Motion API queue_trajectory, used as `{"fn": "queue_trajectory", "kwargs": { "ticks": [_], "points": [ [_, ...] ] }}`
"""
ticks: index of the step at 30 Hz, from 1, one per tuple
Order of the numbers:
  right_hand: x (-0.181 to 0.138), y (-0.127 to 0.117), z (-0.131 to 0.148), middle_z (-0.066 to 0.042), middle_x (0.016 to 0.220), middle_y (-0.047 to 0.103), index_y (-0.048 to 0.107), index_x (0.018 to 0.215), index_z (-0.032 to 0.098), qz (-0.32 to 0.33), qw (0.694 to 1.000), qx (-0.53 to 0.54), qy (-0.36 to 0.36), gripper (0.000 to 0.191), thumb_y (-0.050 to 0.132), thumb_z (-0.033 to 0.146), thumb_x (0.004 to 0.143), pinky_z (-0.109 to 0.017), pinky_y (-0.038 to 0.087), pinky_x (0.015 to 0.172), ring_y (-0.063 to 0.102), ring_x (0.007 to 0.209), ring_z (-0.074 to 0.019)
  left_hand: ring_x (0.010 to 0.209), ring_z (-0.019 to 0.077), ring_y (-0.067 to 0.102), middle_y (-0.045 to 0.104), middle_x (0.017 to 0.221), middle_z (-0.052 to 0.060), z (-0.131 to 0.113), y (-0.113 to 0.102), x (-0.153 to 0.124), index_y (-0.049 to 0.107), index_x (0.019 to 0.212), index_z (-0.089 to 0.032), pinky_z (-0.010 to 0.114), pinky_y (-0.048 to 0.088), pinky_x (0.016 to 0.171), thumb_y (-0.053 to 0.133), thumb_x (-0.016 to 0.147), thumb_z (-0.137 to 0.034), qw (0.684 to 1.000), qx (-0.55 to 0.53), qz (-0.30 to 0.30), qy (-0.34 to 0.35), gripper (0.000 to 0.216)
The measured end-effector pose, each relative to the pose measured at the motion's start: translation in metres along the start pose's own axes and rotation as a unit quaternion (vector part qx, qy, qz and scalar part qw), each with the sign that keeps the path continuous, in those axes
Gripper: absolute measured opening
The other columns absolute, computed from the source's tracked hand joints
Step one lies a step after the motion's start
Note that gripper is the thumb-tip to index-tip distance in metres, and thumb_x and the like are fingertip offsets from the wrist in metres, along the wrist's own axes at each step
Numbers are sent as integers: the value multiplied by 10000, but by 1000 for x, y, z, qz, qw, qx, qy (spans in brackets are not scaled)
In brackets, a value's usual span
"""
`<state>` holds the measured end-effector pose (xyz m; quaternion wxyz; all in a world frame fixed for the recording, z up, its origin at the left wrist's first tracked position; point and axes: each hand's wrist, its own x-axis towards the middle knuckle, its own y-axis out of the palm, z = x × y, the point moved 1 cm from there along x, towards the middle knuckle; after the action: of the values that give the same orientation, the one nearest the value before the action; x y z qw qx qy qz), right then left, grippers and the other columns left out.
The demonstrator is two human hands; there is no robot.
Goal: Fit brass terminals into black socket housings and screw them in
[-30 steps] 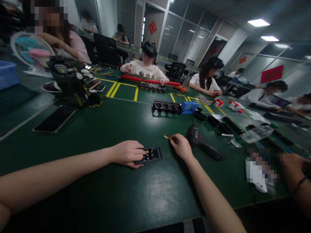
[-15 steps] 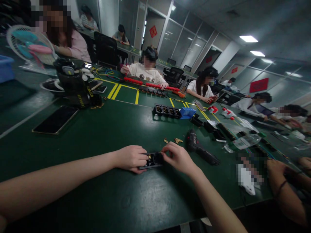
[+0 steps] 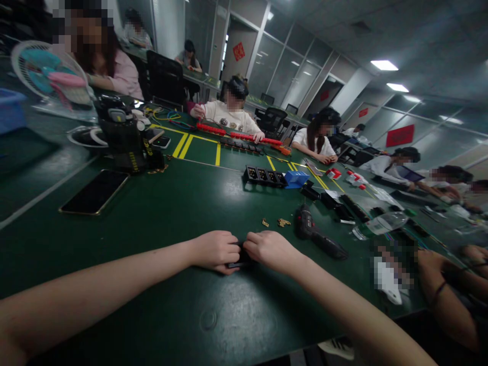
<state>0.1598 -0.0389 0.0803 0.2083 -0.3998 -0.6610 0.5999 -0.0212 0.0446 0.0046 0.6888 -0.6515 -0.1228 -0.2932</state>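
My left hand [image 3: 216, 250] is closed around the left end of a small black plastic case [image 3: 239, 263], which lies low over the green table. My right hand [image 3: 270, 248] is closed, its fingertips bent down over the middle of the same case. Whatever those fingertips pinch is hidden behind the knuckles, and most of the case's inside is covered too. Just beyond my right hand lie a small brass piece [image 3: 265, 222] and a little heap of brass pieces [image 3: 283, 222]. A black cordless screwdriver [image 3: 316, 233] rests to the right of them.
Farther off stand a row of black boxes with brass parts [image 3: 265, 176] and a blue bin [image 3: 296, 178]. A phone [image 3: 95, 192] lies left, near a dark container [image 3: 124, 140]. A plastic bottle [image 3: 381, 224] lies right. Co-workers sit around; one person's arm [image 3: 446, 290] is at right.
My right hand has moved left from the case's right end to over its middle, covering the inside that showed before. My left hand keeps its hold. The view has shifted slightly.
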Motion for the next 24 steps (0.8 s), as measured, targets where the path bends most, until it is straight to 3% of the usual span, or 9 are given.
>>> {"fn": "queue_trajectory", "kwargs": {
  "ticks": [8,15,24],
  "points": [
    [2,-14,1,-43,933,646,648,938,170,56,996,55,39,173,506,245,1002,-269,327,598,601,715,-128,725,179,576,646,736,7,0,0,-1,587,734,-200,334,422,633,625,905,-372,1000,-12,16,-5,246],
    [-2,-12,-2,-27,935,653,665,983,191,43,994,82,57,151,538,273,993,-258,317,584,607,722,-114,733,180,578,642,737,17,0,-1,0,583,728,-201,325,428,641,648,890,-364,1000,-16,13,-2,240],
    [5,-7,1,-50,890,645,660,904,156,34,999,36,17,228,486,240,1026,-270,302,591,584,694,-120,732,186,581,650,746,26,1,0,0,600,722,-197,331,427,640,619,914,-364,1000,-17,7,2,255]
  ]
}}
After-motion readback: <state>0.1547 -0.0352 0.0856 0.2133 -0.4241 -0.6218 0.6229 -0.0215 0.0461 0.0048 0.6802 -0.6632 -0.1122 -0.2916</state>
